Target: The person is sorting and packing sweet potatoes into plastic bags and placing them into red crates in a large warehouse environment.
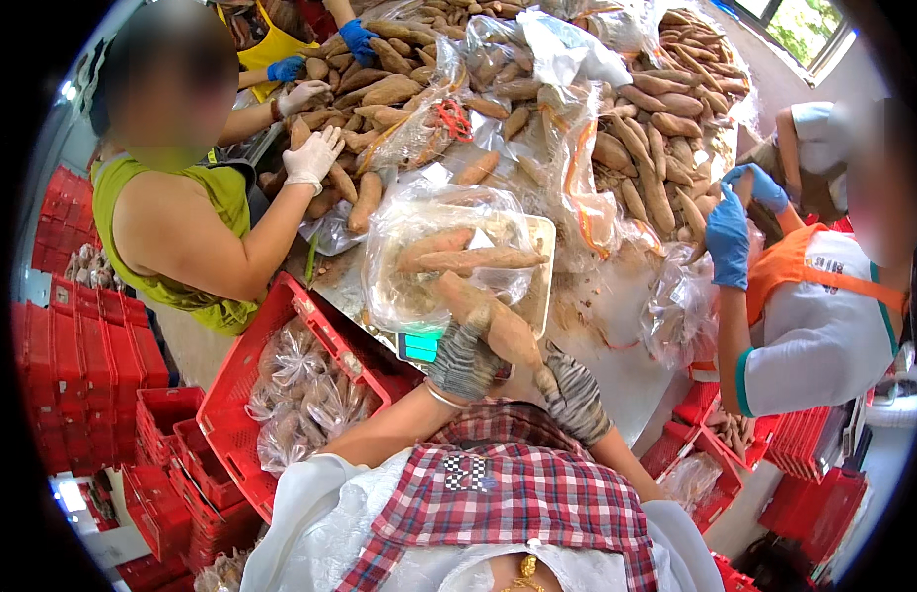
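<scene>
While the left hand (461, 357) and right hand (577, 397) grip a sweet potato (503, 331) by a bag (384, 261) with some inside, full bags (286, 390) lie in the left red crate (231, 429), and the far pile (389, 94) is loose

The gloved left hand (463, 357) curls at the near edge of the scale (545, 247); the gloved right hand (579, 395) curls off its near-right corner.

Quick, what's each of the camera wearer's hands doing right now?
Grey-striped gloved left hand: closed, holding a long brown tuber.
Grey-striped gloved right hand: holding that tuber's tapered near end.
</scene>
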Demonstrator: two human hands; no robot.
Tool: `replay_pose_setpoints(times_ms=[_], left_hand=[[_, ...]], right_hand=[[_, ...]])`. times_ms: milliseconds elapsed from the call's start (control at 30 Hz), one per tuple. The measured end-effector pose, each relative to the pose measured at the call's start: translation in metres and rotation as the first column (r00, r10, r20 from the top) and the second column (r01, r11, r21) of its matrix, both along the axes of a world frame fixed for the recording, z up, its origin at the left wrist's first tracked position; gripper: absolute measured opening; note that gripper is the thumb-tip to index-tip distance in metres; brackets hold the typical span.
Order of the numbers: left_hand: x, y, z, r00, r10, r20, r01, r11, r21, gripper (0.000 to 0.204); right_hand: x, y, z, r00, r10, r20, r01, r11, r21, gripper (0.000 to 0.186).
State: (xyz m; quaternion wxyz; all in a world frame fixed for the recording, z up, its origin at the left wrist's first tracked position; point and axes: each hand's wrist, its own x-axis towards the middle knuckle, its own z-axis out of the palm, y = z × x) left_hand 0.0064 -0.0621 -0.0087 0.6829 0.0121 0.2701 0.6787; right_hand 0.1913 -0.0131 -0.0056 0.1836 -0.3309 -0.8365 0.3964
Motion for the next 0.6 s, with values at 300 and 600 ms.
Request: replay_pose_setpoints(times_ms=[300,600], left_hand=[[-0.007,0.001,0.013,0.975,-0.222,0.003,0.222,0.973,0.064,0.054],[0.003,0.008,0.025,0.994,-0.088,-0.059,0.084,0.995,-0.059,0.062]], right_hand=[[0.013,0.003,0.002,0.842,0.461,0.280,-0.538,0.762,0.360,0.031],[-0.007,0.023,0.020,0.981,0.174,-0.083,-0.189,0.950,-0.250,0.074]])
